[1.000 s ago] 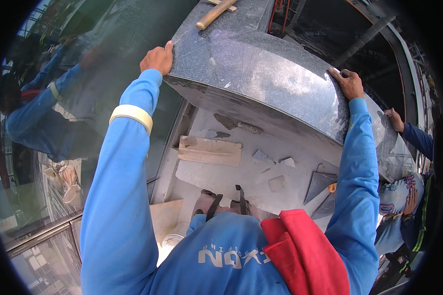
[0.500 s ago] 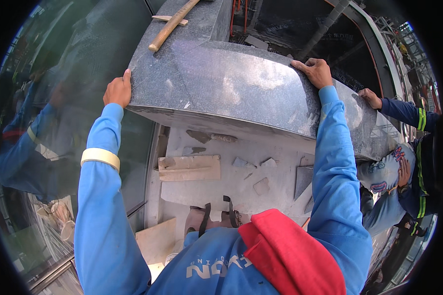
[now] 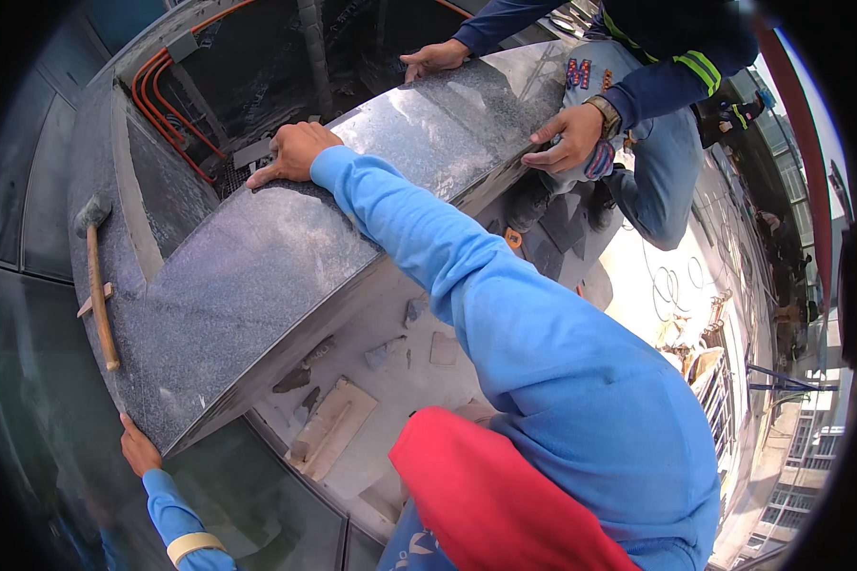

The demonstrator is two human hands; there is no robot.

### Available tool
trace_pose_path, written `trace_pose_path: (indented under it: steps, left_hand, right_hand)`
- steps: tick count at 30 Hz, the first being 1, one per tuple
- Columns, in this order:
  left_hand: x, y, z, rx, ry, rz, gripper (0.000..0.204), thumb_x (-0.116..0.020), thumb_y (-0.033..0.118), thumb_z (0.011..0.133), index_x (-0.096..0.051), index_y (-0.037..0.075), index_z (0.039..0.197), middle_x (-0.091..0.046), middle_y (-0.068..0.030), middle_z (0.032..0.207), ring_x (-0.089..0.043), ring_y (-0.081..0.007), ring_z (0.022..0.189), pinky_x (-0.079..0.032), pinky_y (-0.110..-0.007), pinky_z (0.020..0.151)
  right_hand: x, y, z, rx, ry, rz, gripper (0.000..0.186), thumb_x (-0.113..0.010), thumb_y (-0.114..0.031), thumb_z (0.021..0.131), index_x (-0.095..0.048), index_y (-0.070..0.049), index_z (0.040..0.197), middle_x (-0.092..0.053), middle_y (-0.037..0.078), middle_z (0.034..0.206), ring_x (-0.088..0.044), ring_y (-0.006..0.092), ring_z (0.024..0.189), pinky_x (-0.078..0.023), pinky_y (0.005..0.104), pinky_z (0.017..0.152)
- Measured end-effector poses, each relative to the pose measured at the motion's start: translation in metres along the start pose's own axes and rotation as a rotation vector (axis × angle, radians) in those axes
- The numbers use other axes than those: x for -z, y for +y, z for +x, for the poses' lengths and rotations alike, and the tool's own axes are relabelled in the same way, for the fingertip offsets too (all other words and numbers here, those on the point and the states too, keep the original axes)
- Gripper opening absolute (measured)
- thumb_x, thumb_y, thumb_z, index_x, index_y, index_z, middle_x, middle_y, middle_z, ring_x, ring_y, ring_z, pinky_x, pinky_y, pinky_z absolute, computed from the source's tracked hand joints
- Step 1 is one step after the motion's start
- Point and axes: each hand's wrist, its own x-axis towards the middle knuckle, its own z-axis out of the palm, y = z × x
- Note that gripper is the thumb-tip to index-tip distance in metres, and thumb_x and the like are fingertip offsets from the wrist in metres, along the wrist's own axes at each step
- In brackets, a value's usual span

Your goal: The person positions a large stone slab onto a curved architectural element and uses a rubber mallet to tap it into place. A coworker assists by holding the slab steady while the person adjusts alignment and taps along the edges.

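Note:
A long grey speckled stone slab (image 3: 248, 285) lies across a raised ledge in front of me. My right hand (image 3: 293, 152) grips its far edge, thumb spread on the top face and fingers bent over the edge. At the near left corner my left hand (image 3: 138, 445) holds the slab's end beside the glass; part of its fingers is hidden. A hammer (image 3: 98, 285) with a wooden handle rests on the stone at the left, across a small wooden piece (image 3: 93, 301).
A co-worker's hands (image 3: 435, 60) are at the slab's right part, near both edges. Orange conduits (image 3: 167, 114) run in the dark recess beyond. Below lie a wooden board (image 3: 338, 428) and stone offcuts (image 3: 386, 352). Glass panels (image 3: 257, 495) stand at the left.
My view has turned to the right, so the slab now runs diagonally. Both my hands stay at the slab's edges. The co-worker's other hand has come from the knee to the near edge.

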Motion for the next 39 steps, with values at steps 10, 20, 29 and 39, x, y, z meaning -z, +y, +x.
trace_pose_path:
  steps: [10,20,29,39]
  left_hand:
    - [-0.001,-0.007,0.007,-0.064,0.001,-0.006,0.088,-0.034,0.068,0.105,-0.066,-0.011,0.125,-0.067,-0.0295,0.126,-0.061,-0.0447,0.12,-0.044,-0.047,0.104]
    - [-0.001,-0.005,0.008,-0.037,-0.03,-0.002,0.087,-0.032,0.068,0.105,-0.066,-0.009,0.129,-0.066,-0.0286,0.13,-0.06,-0.0438,0.123,-0.043,-0.047,0.107]
    - [-0.002,-0.006,0.011,-0.069,-0.029,-0.024,0.085,-0.033,0.066,0.106,-0.066,-0.01,0.127,-0.065,-0.0295,0.13,-0.059,-0.0446,0.124,-0.043,-0.047,0.107]
    - [-0.006,-0.009,0.01,-0.122,-0.005,-0.106,0.083,-0.035,0.064,0.106,-0.067,-0.01,0.126,-0.065,-0.0305,0.13,-0.059,-0.0461,0.123,-0.043,-0.047,0.107]
  right_hand:
    - [0.009,-0.001,-0.004,0.036,-0.109,-0.091,0.094,-0.069,-0.087,0.071,-0.076,-0.01,0.125,-0.072,0.014,0.129,-0.065,0.0298,0.124,-0.048,0.0396,0.107]
    - [0.001,0.002,0.011,0.03,-0.117,-0.127,0.093,-0.065,-0.09,0.071,-0.078,-0.012,0.121,-0.075,0.014,0.122,-0.072,0.0326,0.112,-0.05,0.0412,0.106]
    - [-0.003,-0.002,0.02,-0.014,-0.164,-0.197,0.098,-0.056,-0.091,0.077,-0.075,-0.009,0.126,-0.072,0.015,0.13,-0.07,0.0323,0.116,-0.05,0.042,0.105]
    - [-0.009,-0.001,0.025,-0.013,-0.184,-0.223,0.105,-0.054,-0.095,0.074,-0.074,-0.008,0.129,-0.071,0.015,0.131,-0.068,0.0345,0.12,-0.049,0.0448,0.108]
